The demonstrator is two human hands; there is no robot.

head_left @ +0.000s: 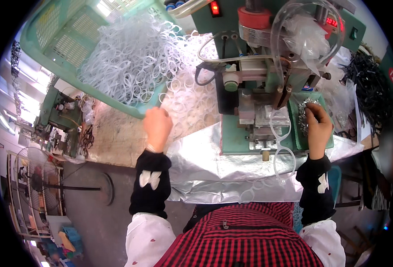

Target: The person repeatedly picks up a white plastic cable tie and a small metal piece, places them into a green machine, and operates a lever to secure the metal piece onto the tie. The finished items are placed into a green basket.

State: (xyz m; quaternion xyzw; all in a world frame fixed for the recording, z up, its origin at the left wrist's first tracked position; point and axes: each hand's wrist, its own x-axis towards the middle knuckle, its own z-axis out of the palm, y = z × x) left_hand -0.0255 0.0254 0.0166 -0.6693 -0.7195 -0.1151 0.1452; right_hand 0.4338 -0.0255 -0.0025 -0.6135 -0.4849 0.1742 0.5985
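Note:
My left hand (157, 128) is closed at the near corner of a green basket, beside a spread of clear plastic eyeglass frames (196, 91). Whatever its fingers may pinch is hidden. Over a small green tray (302, 143) my right hand (319, 128) reaches in with thumb and fingers bent together at a heap of tiny silvery metal parts (302, 116). Too little shows to tell what lies between its fingertips. One clear eyeglass frame (285, 149) is at the fixture of a green bench machine (256, 115), its rings hanging past the front edge.
The green basket (56, 66) holds a large pile of clear frames. Silver foil sheeting (196, 153) covers the bench front. Clear tubing (274, 40) loops over the machine. Black strips (367, 86) are heaped at right. A standing fan (38, 178) is on the left.

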